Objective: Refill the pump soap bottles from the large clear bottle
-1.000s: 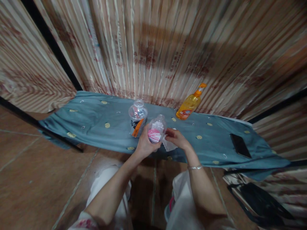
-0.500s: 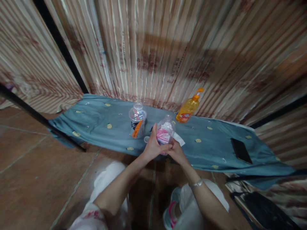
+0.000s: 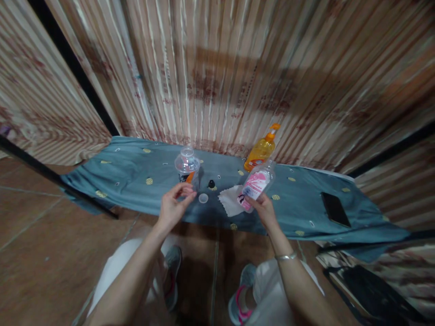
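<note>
My right hand [image 3: 263, 209] grips the lower part of a clear plastic bottle [image 3: 257, 184] with a pink and white label, tilted to the right. Its neck has no cap on it. My left hand [image 3: 176, 203] holds nothing, its fingers curved and apart, just in front of a clear plastic cup [image 3: 187, 168] with a domed lid and black and orange print. Between the hands lie a small round whitish cap [image 3: 203, 198] and a small black piece [image 3: 211, 184]. A white cloth [image 3: 231, 200] is spread beside the bottle, partly behind it.
Behind the held bottle stands an orange pump bottle [image 3: 261, 151] of yellow liquid. A black phone [image 3: 335, 209] lies toward the right end of the bench covered with blue-green cloth [image 3: 136, 181]. Black poles [image 3: 73, 68] and a pleated curtain [image 3: 210, 90] border it. A black bag [image 3: 377, 294] rests at lower right.
My left hand has let go of the labelled bottle and moved left toward the cup. My right hand has carried the bottle right, uncovering the cloth and the small black piece.
</note>
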### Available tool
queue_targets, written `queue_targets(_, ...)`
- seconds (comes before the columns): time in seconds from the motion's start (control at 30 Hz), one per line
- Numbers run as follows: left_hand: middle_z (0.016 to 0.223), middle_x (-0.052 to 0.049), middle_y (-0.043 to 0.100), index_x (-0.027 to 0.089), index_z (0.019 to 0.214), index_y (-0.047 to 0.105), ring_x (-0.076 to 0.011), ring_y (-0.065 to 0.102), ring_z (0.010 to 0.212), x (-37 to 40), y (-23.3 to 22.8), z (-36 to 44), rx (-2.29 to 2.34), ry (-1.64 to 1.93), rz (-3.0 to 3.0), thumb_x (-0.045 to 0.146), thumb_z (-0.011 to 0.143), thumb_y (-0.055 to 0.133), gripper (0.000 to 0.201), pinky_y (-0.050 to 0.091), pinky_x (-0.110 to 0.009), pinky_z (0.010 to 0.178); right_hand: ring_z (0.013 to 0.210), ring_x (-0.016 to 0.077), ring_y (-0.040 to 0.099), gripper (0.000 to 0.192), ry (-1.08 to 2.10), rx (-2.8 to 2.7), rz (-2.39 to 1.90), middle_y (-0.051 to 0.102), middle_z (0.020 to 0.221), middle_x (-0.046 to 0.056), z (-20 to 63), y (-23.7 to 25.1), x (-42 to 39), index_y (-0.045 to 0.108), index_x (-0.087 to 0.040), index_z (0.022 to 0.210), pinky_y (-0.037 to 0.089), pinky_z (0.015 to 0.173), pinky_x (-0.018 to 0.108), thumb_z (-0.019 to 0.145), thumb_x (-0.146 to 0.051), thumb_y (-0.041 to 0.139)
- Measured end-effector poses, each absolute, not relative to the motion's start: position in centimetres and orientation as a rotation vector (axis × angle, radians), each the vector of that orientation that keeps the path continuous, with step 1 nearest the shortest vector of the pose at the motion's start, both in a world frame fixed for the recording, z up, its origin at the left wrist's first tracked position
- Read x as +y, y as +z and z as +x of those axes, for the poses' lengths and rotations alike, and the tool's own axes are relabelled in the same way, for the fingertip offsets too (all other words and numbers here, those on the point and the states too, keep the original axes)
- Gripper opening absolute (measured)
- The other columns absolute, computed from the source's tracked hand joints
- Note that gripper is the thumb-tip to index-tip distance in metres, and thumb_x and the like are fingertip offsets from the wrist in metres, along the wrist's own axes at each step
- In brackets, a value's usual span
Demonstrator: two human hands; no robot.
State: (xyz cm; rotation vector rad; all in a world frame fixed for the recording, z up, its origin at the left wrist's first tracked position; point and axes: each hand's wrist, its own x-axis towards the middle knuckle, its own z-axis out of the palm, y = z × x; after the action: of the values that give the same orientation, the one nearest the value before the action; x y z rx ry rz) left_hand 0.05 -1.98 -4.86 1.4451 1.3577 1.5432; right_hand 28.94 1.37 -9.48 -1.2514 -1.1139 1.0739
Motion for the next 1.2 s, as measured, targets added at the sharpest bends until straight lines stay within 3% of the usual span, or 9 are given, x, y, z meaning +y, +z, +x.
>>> queue_targets(0.1, 0.068, 0.0, 0.061, 0.016, 0.082, 0.064, -0.0138, 0.06, 0.064, -0.4, -5.5, -2.8, 1.488, 1.641, 1.281, 0.04, 0.064, 0.074, 0.032, 0.052, -0.029, 0.069, 0.079, 0.0229, 0.068, 0.049, 1.052, -1.113, -1.268, 0.074, 0.085, 0.005, 28.9, -10.3, 1.4, 0.063, -0.02, 0.088, 0.053, 0.08, 0.041, 0.053, -0.05, 0.08)
queue_targets(0.2, 0.104, -0.007, 0.065, 0.02, 0.11, 0.056, -0.0225, 0.062, 0.101, 1.2, -7.0, -4.1, 1.613, 1.758, 1.203, 0.039, 0.051, 0.082, 0.067, 0.05, -0.035, 0.086, 0.081, 0.0222, 0.067, 0.049, 1.034, -1.119, -1.282, 0.074, 0.088, 0.005, 28.5, -10.9, 1.5, 0.063, -0.021, 0.089, 0.053, 0.08, 0.04, 0.054, -0.05, 0.079)
queue_targets(0.27, 0.128, -0.013, 0.056, 0.021, 0.127, 0.045, -0.029, 0.051, 0.124, 2.2, -8.2, -3.9, 1.699, 1.68, 1.214, 0.038, 0.047, 0.085, 0.091, 0.044, -0.043, 0.099, 0.084, 0.0219, 0.067, 0.049, 1.021, -1.121, -1.297, 0.074, 0.091, 0.006, 28.3, -11.1, 1.6, 0.063, -0.02, 0.091, 0.053, 0.08, 0.039, 0.055, -0.049, 0.078)
queue_targets(0.37, 0.134, -0.017, 0.05, 0.017, 0.133, 0.036, -0.0325, 0.045, 0.13, 3.2, -10.1, -2.9, 1.709, 1.521, 1.223, 0.037, 0.043, 0.087, 0.105, 0.036, -0.047, 0.107, 0.083, 0.0216, 0.067, 0.049, 1.003, -1.123, -1.332, 0.073, 0.092, 0.007, 28.0, -11.3, 1.8, 0.062, -0.019, 0.092, 0.053, 0.078, 0.037, 0.057, -0.049, 0.078)
queue_targets(0.57, 0.109, -0.008, 0.061, 0.018, 0.116, 0.045, -0.0273, 0.059, 0.109, 4.3, -11.5, -1.2, 1.713, 1.437, 1.285, 0.033, 0.045, 0.086, 0.083, 0.044, -0.044, 0.099, 0.083, 0.0211, 0.067, 0.049, 0.995, -1.168, -1.365, 0.073, 0.091, 0.006, 28.6, -12.0, 2.2, 0.063, -0.018, 0.093, 0.054, 0.079, 0.037, 0.058, -0.049, 0.077)
queue_targets(0.67, 0.101, -0.006, 0.062, 0.018, 0.113, 0.043, -0.0246, 0.063, 0.097, 4.6, -11.4, -0.9, 1.779, 1.448, 1.197, 0.03, 0.043, 0.087, 0.084, 0.048, -0.041, 0.092, 0.081, 0.0216, 0.067, 0.049, 0.98, -1.176, -1.385, 0.072, 0.09, 0.005, 29.3, -12.1, 2.0, 0.063, -0.018, 0.092, 0.054, 0.078, 0.037, 0.057, -0.049, 0.077)
queue_targets(1.03, 0.071, 0.005, 0.054, 0.022, 0.09, 0.047, -0.0164, 0.054, 0.064, 4.8, -9.5, -1.8, 1.911, 1.375, 1.241, 0.036, 0.043, 0.084, 0.061, 0.048, -0.031, 0.067, 0.073, 0.0205, 0.066, 0.046, 0.933, -1.179, -1.379, 0.072, 0.083, 0.005, 29.8, -11.5, 1.5, 0.063, -0.018, 0.089, 0.054, 0.073, 0.036, 0.057, -0.049, 0.077)
queue_targets(1.2, 0.073, 0.005, 0.053, 0.02, 0.093, 0.048, -0.0157, 0.053, 0.065, 3.7, -7.4, -2.3, 1.849, 1.392, 1.372, 0.038, 0.042, 0.085, 0.065, 0.047, -0.029, 0.065, 0.075, 0.0206, 0.066, 0.045, 0.924, -1.184, -1.385, 0.072, 0.084, 0.006, 29.3, -11.8, 1.9, 0.063, -0.018, 0.088, 0.054, 0.073, 0.036, 0.057, -0.048, 0.077)
